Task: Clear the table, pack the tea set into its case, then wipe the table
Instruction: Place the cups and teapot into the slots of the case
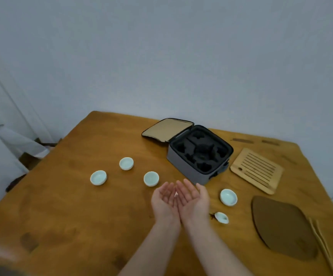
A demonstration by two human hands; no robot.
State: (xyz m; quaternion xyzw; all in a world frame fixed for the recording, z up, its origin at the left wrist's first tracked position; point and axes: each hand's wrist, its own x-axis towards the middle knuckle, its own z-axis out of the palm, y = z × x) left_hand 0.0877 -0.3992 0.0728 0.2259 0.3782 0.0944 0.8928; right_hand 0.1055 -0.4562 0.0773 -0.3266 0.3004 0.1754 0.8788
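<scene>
My left hand [164, 202] and my right hand [194, 200] hover palms up, side by side and touching, over the middle of the wooden table [66, 206]; both hold nothing. Several pale celadon cups stand around them: one [98, 177] at left, one [126, 163] farther back, one [151, 178] just beyond my left fingertips, one [228, 197] to the right. A small celadon lid [221, 217] lies near my right wrist. The grey case [181, 162] stands open behind my hands, its black foam insert [200, 151] bare, its flap [166, 129] folded back.
A slatted bamboo tray [257, 170] lies right of the case. A dark brown mat [283, 228] and bamboo tongs [323, 244] sit at the table's right edge. The wall is close behind; a curtain [12, 120] hangs at left.
</scene>
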